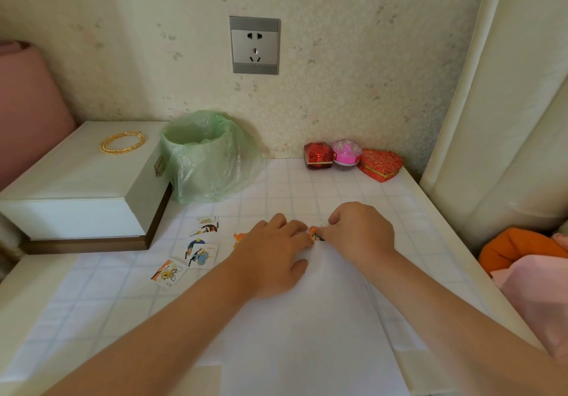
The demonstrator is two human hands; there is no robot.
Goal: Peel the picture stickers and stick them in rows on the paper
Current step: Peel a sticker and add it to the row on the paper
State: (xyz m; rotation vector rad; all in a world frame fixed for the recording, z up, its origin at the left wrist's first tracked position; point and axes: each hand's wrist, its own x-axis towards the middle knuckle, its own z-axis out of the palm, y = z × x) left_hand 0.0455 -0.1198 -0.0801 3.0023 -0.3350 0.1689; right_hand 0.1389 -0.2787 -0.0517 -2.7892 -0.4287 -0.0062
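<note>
Both hands meet at the far end of the white paper (307, 318). The left hand (276, 254) lies with fingers spread and nearly straight, pressing the sheet, its tips beside a small orange-and-green sticker (313, 233). The right hand (361, 231) has its fingers curled, thumb and forefinger pinching that sticker's right edge. Another orange sticker (239, 237) sits just left, partly hidden by the left hand. Unpeeled sticker cards (201, 252) lie scattered further left on the grid-patterned table cover (415, 232).
</note>
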